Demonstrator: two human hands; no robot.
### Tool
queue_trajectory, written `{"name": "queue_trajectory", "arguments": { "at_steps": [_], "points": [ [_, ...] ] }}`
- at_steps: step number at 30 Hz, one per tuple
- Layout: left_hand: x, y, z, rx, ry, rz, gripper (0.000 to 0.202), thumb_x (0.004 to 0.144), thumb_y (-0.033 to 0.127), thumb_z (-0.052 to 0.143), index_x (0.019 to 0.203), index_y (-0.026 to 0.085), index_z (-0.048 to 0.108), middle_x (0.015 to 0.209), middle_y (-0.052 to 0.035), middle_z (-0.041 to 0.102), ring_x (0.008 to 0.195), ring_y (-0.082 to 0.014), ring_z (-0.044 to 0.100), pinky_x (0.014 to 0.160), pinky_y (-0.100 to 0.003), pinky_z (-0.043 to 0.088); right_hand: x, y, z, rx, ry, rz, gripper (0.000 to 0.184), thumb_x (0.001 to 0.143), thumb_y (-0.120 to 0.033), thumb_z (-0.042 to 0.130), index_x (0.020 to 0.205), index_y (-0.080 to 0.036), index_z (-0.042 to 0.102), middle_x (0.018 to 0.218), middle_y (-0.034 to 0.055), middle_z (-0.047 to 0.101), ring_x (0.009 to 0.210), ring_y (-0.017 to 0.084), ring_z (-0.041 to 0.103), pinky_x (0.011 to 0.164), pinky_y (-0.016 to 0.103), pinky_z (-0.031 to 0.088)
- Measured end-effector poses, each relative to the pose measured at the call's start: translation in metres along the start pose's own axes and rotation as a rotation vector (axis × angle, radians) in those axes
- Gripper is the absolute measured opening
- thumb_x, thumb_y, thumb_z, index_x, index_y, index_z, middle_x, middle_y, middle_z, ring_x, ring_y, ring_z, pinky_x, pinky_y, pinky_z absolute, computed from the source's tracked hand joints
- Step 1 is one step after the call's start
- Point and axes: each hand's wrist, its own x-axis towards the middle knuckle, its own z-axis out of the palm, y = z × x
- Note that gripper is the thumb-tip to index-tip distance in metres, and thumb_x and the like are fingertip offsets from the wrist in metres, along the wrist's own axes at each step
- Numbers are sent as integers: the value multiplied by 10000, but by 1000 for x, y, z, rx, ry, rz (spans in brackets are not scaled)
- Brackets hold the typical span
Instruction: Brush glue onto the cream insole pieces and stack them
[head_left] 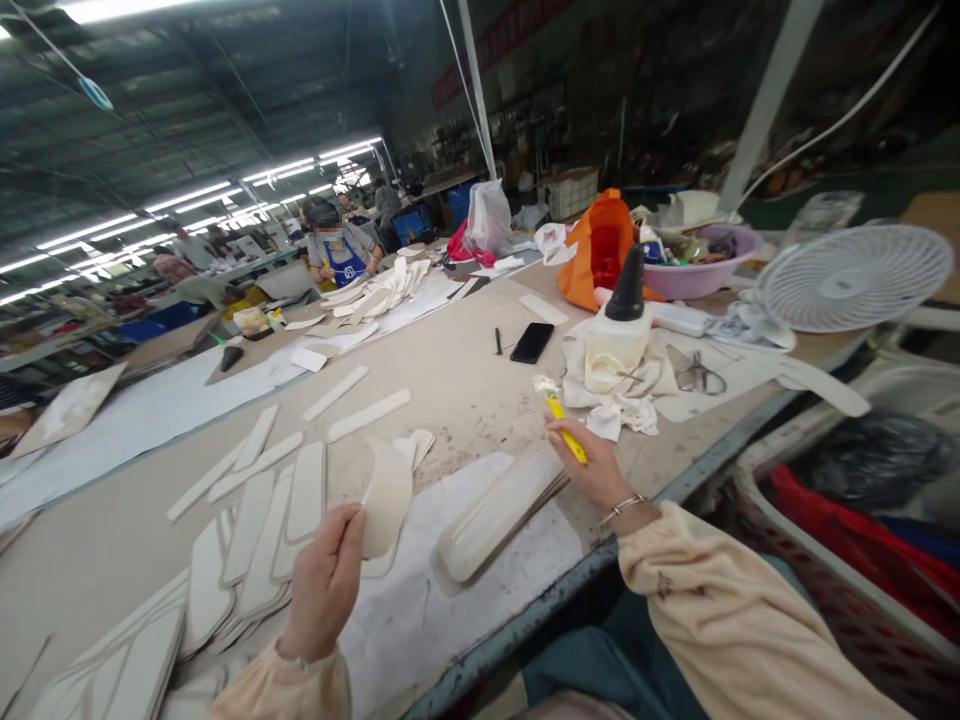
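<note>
My left hand [327, 572] pinches the edge of a curved off-white flat piece [389, 494], with more such pieces lying just behind it. In my right hand [596, 470] is a brush with a yellow handle [566, 432]; its pale bristles point away from me. Below that hand, on white paper [420, 620], rests a long rounded stack of pieces [491, 520] with a glossy top. Left of my left hand, many off-white strips [255, 535] lie overlapped in rows on the table. A white bottle with a black cone cap [621, 325] stands on crumpled cloth beyond the brush.
A black phone [532, 343], scissors [701, 375], a white fan [855, 275], an orange bag [598, 250] and a purple basin [697, 270] occupy the right side. A crate [862, 570] stands beside the table edge. A person in a blue apron [345, 262] sits across the table.
</note>
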Motion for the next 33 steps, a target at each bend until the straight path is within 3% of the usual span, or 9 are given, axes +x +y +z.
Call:
{"name": "queue_trajectory", "arguments": {
  "at_steps": [4, 7, 11, 14, 17, 19, 24, 33],
  "points": [
    [-3, 32, 28, -281, -242, -17, 276, 881, 446, 394, 934, 216, 537, 640, 45, 521, 529, -122, 504, 509, -236, 420, 2, -6, 4, 176, -11, 101, 164, 882, -340, 503, 1004, -238, 543, 1228, 72, 604, 1142, 219, 560, 954, 415, 455],
    [-1, 46, 50, -339, -410, 6, 276, 881, 438, 403, 930, 211, 553, 617, 55, 489, 500, -107, 484, 494, -231, 404, 1, -7, 5, 276, -1, 213, 202, 859, -378, 520, 1009, -245, 506, 1271, 70, 576, 953, 189, 641, 802, 360, 534],
    [6, 50, 69, -355, -567, -15, 291, 857, 446, 428, 866, 203, 586, 594, 57, 480, 480, -95, 463, 472, -222, 380, 3, -4, 4, 253, 75, 314, 258, 778, -396, 614, 945, -245, 489, 1232, 67, 604, 562, 97, 576, 574, 274, 526],
    [11, 42, 79, -405, -648, -76, 274, 797, 418, 503, 844, 176, 622, 658, 29, 539, 523, -96, 484, 483, -222, 397, 4, 0, 2, 105, 121, 273, 225, 771, -370, 617, 907, -228, 508, 1165, 72, 643, 657, 138, 619, 641, 300, 524],
    [14, 31, 85, -497, -659, -180, 329, 696, 335, 591, 961, 145, 634, 748, 9, 563, 575, -104, 524, 537, -244, 448, 3, 5, 1, -81, 46, 159, 163, 772, -299, 607, 900, -221, 542, 1139, 75, 654, 905, 219, 646, 792, 370, 503],
    [14, 25, 86, -524, -614, -241, 414, 649, 299, 618, 1028, 131, 614, 731, 19, 551, 573, -104, 524, 547, -253, 460, 1, 8, 3, -165, -17, 104, 137, 776, -259, 593, 902, -223, 556, 1113, 72, 664, 956, 237, 638, 819, 386, 490],
    [11, 11, 84, -470, -535, -309, 434, 622, 297, 651, 1015, 119, 598, 617, 41, 546, 547, -107, 500, 501, -238, 423, -2, 10, 9, -233, -95, 92, 155, 783, -223, 575, 938, -231, 568, 1085, 53, 671, 908, 228, 653, 788, 366, 493],
    [4, -8, 92, -345, -575, -343, 465, 643, 329, 650, 1053, 128, 560, 613, 29, 602, 537, -124, 547, 500, -238, 421, -4, 14, 14, -299, -185, 124, 164, 775, -233, 602, 935, -224, 569, 919, 35, 677, 811, 213, 641, 734, 322, 475]
  ]
}}
